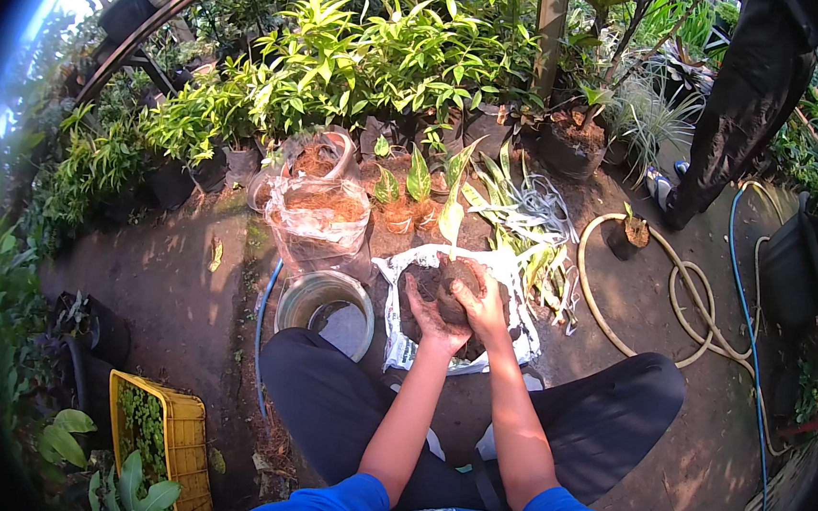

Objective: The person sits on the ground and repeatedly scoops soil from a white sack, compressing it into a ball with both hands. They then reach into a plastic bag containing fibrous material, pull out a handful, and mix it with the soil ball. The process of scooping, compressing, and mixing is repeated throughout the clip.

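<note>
Both my hands cup a ball of dark soil (458, 288) over an opened white plastic sack (523, 272) that holds more soil. My left hand (436, 322) supports the ball from the left and below. On the right side, my right hand (485, 308) has its fingers curled round it. A variegated leaf cutting (451, 223) rises upright from the top of the ball. Just beyond the sack stand small potted leaf cuttings (399, 217). A clear plastic bag of brown fibre (322, 209) is at the back left, with a bucket of water (290, 304) in front of it.
Cut variegated leaves (541, 266) and pale strips lie right of the sack. A coiled hose (598, 321) surrounds a small potted plant (628, 238). A person in dark trousers (745, 102) stands at the upper right. A yellow crate (185, 447) stands at lower left; dense potted plants (367, 58) line the back.
</note>
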Available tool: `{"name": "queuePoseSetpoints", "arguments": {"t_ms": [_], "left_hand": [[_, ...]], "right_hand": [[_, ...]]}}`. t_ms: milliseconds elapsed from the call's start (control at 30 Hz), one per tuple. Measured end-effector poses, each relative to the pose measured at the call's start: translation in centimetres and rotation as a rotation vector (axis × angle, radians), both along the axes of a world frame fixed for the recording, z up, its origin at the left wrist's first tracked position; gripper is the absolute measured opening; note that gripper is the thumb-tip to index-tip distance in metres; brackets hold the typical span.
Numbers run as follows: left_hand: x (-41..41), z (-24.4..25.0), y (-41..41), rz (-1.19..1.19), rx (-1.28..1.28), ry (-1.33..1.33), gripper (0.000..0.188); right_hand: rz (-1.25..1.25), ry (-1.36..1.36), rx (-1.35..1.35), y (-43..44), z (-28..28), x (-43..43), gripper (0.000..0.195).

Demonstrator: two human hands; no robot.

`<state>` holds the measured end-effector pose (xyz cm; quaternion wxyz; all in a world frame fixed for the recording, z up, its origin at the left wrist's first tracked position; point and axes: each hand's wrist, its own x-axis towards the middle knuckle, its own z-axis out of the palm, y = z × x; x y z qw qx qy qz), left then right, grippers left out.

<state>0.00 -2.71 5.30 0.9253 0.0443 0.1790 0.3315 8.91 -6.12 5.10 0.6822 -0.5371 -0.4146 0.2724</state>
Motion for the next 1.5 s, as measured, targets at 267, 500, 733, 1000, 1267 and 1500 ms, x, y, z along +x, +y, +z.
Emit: {"name": "queuePoseSetpoints", "arguments": {"t_ms": [267, 500, 733, 1000, 1267, 1500], "left_hand": [[0.4, -4.5, 1.7, 0.196, -0.117, 0.032, 0.070], [0.5, -3.4, 0.8, 0.243, -0.155, 0.032, 0.089], [0.2, -2.4, 0.5, 0.103, -0.091, -0.042, 0.103], [0.2, -4.8, 1.1, -0.089, 0.035, -0.099, 0.092], [0.6, -3.7, 0.1, 0.065, -0.136, 0.030, 0.081], [0.0, -2.6, 0.5, 0.086, -0.065, -0.006, 0.085]], "right_hand": [[0.048, 0.197, -0.182, 1.3, -1.3, -1.9, 0.065], [-0.186, 0.076, -0.173, 0.4, 1.4, -2.5, 0.052], [0.019, 0.095, -0.068, -0.6, 1.1, 0.5, 0.059], [-0.075, -0.151, -0.376, -0.2, -0.9, -1.2, 0.067], [-0.250, 0.123, -0.268, 0.2, -2.3, -1.1, 0.065], [-0.070, 0.062, -0.214, -0.2, -0.6, 0.2, 0.041]]}}
